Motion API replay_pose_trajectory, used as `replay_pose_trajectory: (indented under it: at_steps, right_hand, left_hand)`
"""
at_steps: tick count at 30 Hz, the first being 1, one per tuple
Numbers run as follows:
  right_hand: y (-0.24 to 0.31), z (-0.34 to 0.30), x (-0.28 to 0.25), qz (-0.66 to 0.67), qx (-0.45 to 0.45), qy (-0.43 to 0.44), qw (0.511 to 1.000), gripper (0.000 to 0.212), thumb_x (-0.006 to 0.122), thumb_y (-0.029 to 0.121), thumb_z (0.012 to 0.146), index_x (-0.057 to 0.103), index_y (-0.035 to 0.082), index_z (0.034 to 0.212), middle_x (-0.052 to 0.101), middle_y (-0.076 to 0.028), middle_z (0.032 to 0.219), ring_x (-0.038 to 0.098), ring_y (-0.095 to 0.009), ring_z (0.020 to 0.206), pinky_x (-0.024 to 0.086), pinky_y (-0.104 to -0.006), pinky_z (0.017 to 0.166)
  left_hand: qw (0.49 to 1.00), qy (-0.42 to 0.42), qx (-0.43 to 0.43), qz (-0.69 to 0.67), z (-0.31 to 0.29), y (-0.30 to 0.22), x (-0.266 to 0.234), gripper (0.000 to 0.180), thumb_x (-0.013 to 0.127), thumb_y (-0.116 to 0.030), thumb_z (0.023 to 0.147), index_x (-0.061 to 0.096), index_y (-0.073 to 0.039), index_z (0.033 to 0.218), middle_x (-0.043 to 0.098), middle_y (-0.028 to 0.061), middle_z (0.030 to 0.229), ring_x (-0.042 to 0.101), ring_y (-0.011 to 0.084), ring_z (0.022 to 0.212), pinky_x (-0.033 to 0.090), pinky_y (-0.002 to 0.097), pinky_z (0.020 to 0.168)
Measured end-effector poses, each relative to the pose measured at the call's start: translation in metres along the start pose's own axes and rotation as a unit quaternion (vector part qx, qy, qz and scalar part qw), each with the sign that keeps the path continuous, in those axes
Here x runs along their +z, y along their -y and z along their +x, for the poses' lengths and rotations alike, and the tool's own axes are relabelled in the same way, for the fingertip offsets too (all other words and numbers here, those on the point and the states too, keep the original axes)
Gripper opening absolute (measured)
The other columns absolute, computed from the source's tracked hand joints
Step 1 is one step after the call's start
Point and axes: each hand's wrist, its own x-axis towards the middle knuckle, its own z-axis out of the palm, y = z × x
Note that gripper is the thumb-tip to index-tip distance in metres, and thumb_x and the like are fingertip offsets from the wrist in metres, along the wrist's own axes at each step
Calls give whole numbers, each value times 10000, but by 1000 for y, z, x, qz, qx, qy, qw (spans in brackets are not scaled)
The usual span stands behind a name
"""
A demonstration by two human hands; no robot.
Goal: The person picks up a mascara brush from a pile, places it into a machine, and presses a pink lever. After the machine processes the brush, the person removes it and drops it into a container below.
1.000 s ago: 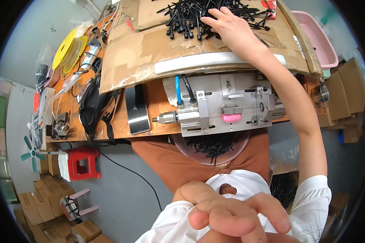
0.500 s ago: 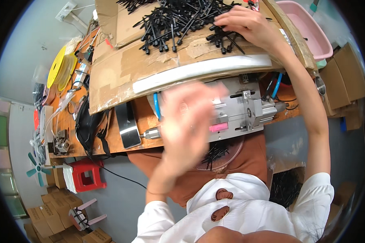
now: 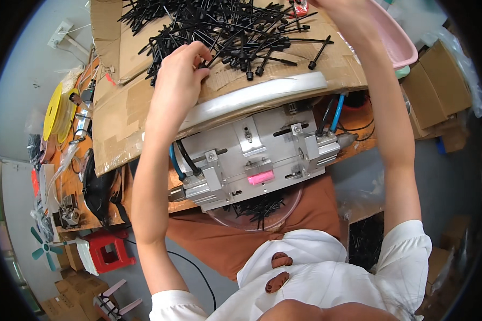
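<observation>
A pile of thin black sticks with thicker capped ends point(image 3: 235, 37) lies on a cardboard sheet point(image 3: 123, 117). At the pile's near left edge is my left hand point(image 3: 179, 75), its thumb and forefinger apart beside several sticks. The other fingers of that hand are partly hidden. My right hand point(image 3: 340, 8) reaches to the far right, where the top edge of the view cuts off its fingers. Below the cardboard stands a metal fixture point(image 3: 268, 144) with a small pink block point(image 3: 261, 177) on its front. Neither hand touches the fixture.
A white padded strip point(image 3: 257, 96) runs along the cardboard's near edge. Under the fixture, a clear bowl point(image 3: 289, 211) on my lap holds more black sticks. At right is a pink basin point(image 3: 393, 37); a yellow spool point(image 3: 53, 112) stands at left. Blue tubes point(image 3: 337, 113) rise beside the fixture.
My left hand has moved from over the fixture up to the pile, uncovering the fixture. The right hand has gone farther away, off the pile's near right part. The whole view has shifted slightly.
</observation>
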Motion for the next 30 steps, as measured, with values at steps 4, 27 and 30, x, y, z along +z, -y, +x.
replay_pose_trajectory:
  at_steps: [4, 27, 30]
  right_hand:
    - [3, -40, -31, -30, 46, 11, 998, 120, 612, 42, 897, 646, -20, 995, 647, -16, 773, 586, -53, 674, 459, -193, 573]
    - [29, -128, -30, 218, 66, -2, 974, 369, 537, 220, 985, 512, -30, 1256, 646, -176, 1018, 631, -188, 890, 435, -187, 527]
    - [36, -146, -24, 178, -7, 25, 984, 327, 552, 213, 976, 538, -19, 1207, 644, -192, 1011, 630, -199, 876, 457, -202, 526]
  left_hand:
    - [985, 56, -38, -156, 2, 13, -18, 162, 675, -93, 866, 682, -69, 1026, 609, -31, 842, 537, 67, 769, 456, 236, 692]
    - [998, -6, -64, 13, -218, -120, 89, 735, 700, 61, 713, 407, 36, 1387, 529, 108, 925, 495, 270, 848, 432, 386, 747]
    - [997, -5, -72, 6, -218, -122, 90, 736, 699, 56, 718, 405, 32, 1391, 529, 109, 928, 496, 274, 849, 434, 385, 752]
